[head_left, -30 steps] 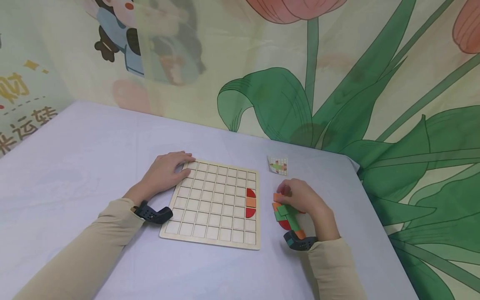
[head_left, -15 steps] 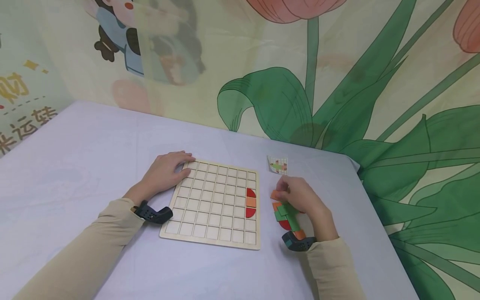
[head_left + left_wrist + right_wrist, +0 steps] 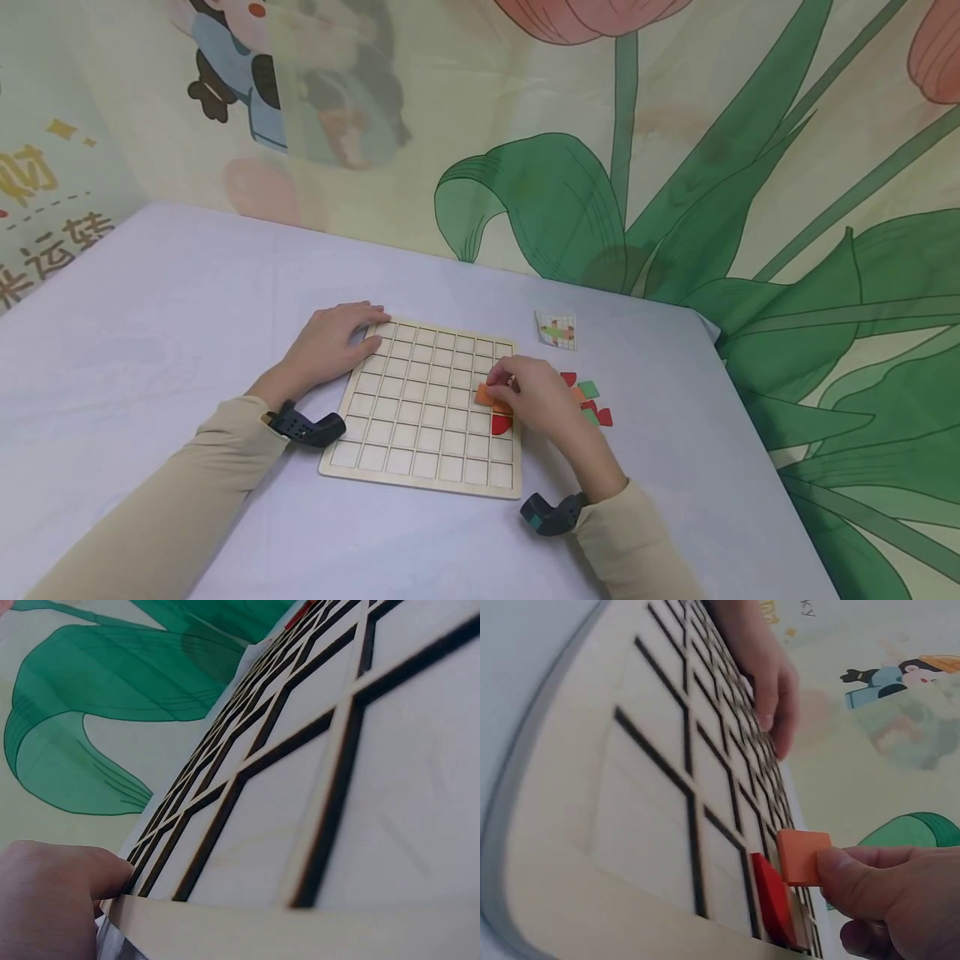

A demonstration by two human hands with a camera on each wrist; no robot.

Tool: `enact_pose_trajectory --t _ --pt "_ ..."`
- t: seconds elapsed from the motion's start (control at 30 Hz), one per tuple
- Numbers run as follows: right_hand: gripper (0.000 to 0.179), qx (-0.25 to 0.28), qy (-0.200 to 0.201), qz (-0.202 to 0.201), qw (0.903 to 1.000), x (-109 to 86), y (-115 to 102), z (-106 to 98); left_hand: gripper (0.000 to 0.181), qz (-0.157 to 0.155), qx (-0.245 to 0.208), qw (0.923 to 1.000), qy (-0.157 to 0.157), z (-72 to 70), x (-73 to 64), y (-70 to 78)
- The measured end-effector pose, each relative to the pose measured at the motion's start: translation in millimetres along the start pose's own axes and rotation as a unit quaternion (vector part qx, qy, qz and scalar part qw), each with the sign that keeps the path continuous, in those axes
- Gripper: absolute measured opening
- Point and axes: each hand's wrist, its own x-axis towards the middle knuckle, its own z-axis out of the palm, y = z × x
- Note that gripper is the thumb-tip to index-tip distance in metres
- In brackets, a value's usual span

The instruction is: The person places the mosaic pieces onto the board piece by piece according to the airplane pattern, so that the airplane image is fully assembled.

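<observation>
A wooden grid board (image 3: pixel 408 433) lies on the table, its squares framed by thin raised strips. My left hand (image 3: pixel 337 337) rests at the board's far left corner, the thumb along the left edge. Over the right-hand columns, my right hand (image 3: pixel 536 396) pinches an orange square tile (image 3: pixel 801 857) between thumb and fingers. In the right wrist view that tile stands tilted just above the grid, beside a red rounded tile (image 3: pixel 772 900) set in the board. The orange tile in the last column is partly covered by my right hand, and the red one beyond it is hidden.
Right of the board, loose red, orange and green tiles (image 3: pixel 588 389) lie in a heap, partly behind my right wrist. A small pattern card (image 3: pixel 556 331) lies beyond them. A printed cloth backdrop (image 3: pixel 525 208) rises at the table's far edge.
My right hand picked an orange square tile from the heap and carried it left, over the board's right side. The left hand and the board have stayed put.
</observation>
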Motion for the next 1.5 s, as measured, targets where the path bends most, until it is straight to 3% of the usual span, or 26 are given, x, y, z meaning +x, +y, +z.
enact_pose_trajectory --t 0.2,0.9,1.1,1.37,1.5 --pt "0.009 -0.026 0.004 0.010 0.9996 -1.8 -6 6 0.043 -0.007 -0.004 1.0000 -0.004 -0.1 0.2 1.2" --pt "0.009 -0.034 -0.008 -0.008 0.9993 -0.7 -5 9 0.043 -0.005 -0.002 1.0000 -0.003 -0.7 0.0 0.1" --pt "0.008 -0.059 -0.007 -0.032 0.9977 -1.1 -5 9 0.043 -0.005 0.000 1.0000 -0.004 -0.6 0.1 0.2" --pt "0.008 -0.117 0.002 -0.048 0.9920 -2.8 -7 6 0.042 0.000 -0.001 1.0000 -0.001 -1.8 0.5 0.9" --pt "0.007 -0.095 0.003 -0.028 0.9951 -1.0 4 -6 0.042 -0.002 -0.002 1.0000 -0.002 -1.8 -0.1 1.7"
